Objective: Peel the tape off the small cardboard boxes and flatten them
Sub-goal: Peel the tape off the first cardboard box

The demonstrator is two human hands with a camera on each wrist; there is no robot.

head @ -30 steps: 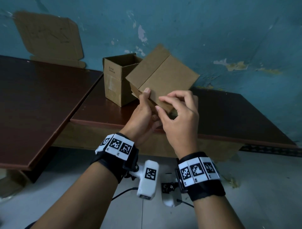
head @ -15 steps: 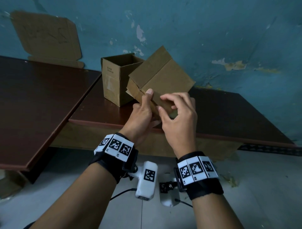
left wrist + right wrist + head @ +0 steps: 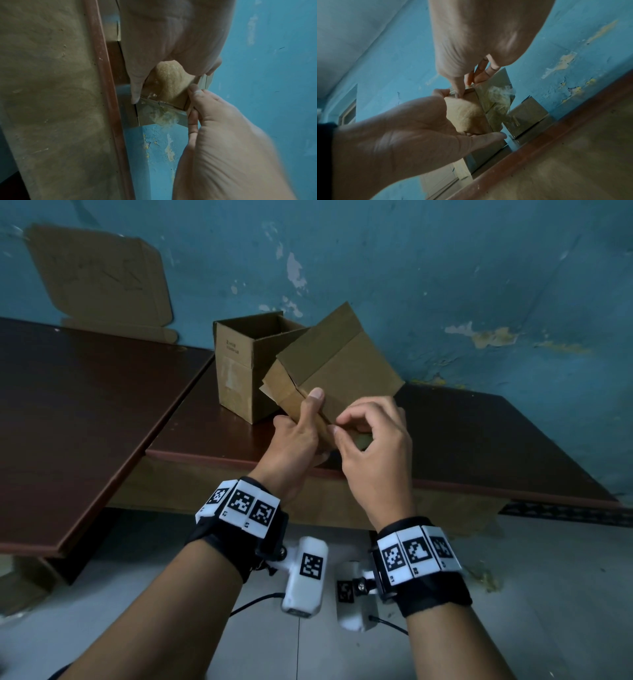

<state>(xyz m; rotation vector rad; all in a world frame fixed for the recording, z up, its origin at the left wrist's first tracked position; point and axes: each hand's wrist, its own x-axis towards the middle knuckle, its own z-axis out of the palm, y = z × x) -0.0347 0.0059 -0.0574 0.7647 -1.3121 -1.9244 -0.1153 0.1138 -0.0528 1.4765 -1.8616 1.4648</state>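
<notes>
Two boxes: held box [image 3: 337, 364] in both hands, open box [image 3: 245, 368] on table [image 3: 479, 446]

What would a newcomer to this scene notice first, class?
Centre frame, both hands lift a small brown cardboard box above the dark brown table: the left hand holds it while the right hand picks at crumpled clear tape. Behind stands an open brown cardboard box.

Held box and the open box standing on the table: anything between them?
Nothing shows between them in the head view: the held box overlaps the open box, hiding any gap, with the left hand gripping it.
</notes>
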